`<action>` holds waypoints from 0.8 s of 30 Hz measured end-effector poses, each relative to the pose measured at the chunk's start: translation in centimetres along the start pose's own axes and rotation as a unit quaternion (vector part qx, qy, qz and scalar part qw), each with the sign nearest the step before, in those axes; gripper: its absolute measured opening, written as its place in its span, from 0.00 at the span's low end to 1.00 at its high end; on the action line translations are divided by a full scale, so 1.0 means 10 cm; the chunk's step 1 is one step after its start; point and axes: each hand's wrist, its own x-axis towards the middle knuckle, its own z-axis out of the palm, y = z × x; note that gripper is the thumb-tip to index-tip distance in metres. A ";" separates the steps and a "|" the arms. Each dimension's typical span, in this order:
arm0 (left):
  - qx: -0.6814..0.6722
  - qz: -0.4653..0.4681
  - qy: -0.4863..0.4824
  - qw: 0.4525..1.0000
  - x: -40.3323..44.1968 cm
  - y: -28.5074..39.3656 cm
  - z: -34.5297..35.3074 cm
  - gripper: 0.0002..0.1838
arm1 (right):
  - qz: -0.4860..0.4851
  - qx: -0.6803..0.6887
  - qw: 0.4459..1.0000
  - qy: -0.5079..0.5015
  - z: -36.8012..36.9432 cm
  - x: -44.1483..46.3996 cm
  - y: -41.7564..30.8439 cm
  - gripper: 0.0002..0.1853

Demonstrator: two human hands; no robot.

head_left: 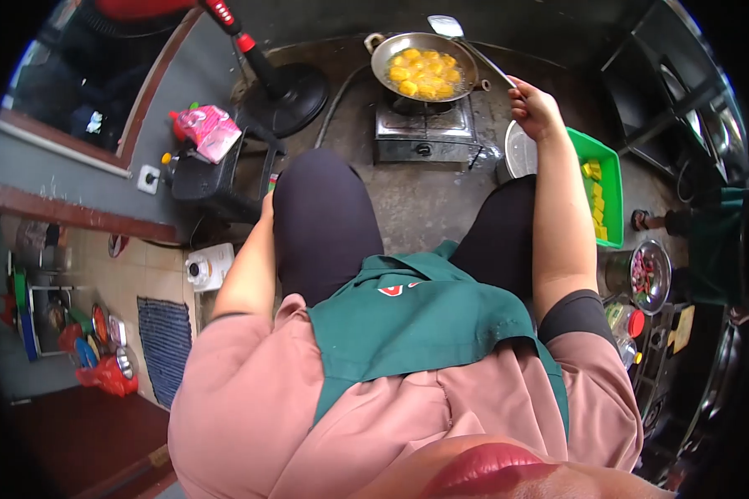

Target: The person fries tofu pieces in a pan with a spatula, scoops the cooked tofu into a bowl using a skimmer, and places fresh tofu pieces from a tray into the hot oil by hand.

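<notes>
My right hand (534, 108) is closed around the handle of a metal spatula (489, 63). The spatula's flat blade is raised behind the wok (384, 60), above its far rim. Yellow pieces (424, 73) bubble in oil inside the wok, which sits on a single-burner gas stove (424, 137). My left hand (268, 202) is down beside my left knee, mostly hidden by the leg, so its fingers do not show. A small green and red edge of something (273, 180) peeks out close to it.
Right of my arm is a green basket (612, 179) with yellow blocks, beside a pot (520, 154). A bowl of sliced red pieces (647, 274) lies nearer. At left stand a black stool (212, 179) with a pink packet (210, 133) and a fan base (287, 100). Someone's foot (641, 219) shows far right.
</notes>
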 end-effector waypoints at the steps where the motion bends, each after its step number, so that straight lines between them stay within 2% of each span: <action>1: -0.146 -0.041 0.003 0.988 -0.09 0.16 -0.03 0.24 | -0.004 -0.011 1.000 0.016 0.01 -0.01 0.02 0.13; 2: -0.312 -0.079 0.002 0.947 -0.17 0.44 -0.13 0.26 | -0.009 -0.024 0.999 0.029 0.03 -0.02 0.02 0.12; 4: -0.531 -0.125 -0.008 0.838 -0.34 0.95 -0.39 0.29 | -0.003 -0.047 0.997 0.055 0.08 -0.06 0.03 0.10; 5: -0.576 -0.117 -0.024 0.809 -0.44 1.17 -0.53 0.30 | -0.003 -0.055 0.997 0.062 0.08 -0.04 0.05 0.10; 7: -0.578 -0.060 -0.062 0.811 -0.55 1.48 -0.80 0.34 | -0.007 -0.068 0.995 0.075 0.06 0.00 0.08 0.09; 9: -0.528 0.024 -0.091 0.844 -0.57 1.71 -1.02 0.34 | -0.022 -0.080 0.993 0.084 0.08 0.01 0.09 0.09; 12: -0.406 0.202 -0.104 0.886 -0.52 2.17 -1.29 0.34 | -0.044 -0.103 0.987 0.119 0.13 0.04 0.13 0.09; 14: -0.383 0.180 -0.123 0.898 -0.53 2.53 -1.32 0.29 | -0.058 -0.142 0.980 0.130 0.15 0.06 0.17 0.11; 16: -0.251 0.146 -0.146 0.946 -0.58 2.88 -1.20 0.29 | -0.077 -0.166 0.972 0.146 0.18 0.09 0.22 0.11; 17: -0.118 0.223 -0.140 0.958 -0.59 3.01 -1.13 0.29 | -0.073 -0.165 0.971 0.155 0.20 0.09 0.23 0.11; 18: 0.019 0.294 -0.131 0.947 -0.60 3.13 -1.05 0.30 | -0.071 -0.153 0.973 0.158 0.22 0.11 0.22 0.11; 20: 0.010 0.288 -0.238 0.927 -0.59 3.30 -0.81 0.32 | -0.065 -0.128 0.976 0.167 0.20 0.12 0.22 0.11; 22: -0.107 0.257 -0.318 0.906 -0.53 3.27 -0.39 0.33 | -0.061 -0.065 0.982 0.168 0.17 0.18 0.20 0.10; 24: 0.059 0.269 -0.269 0.923 -0.57 3.02 0.04 0.33 | -0.081 0.002 0.982 0.171 0.11 0.19 0.09 0.09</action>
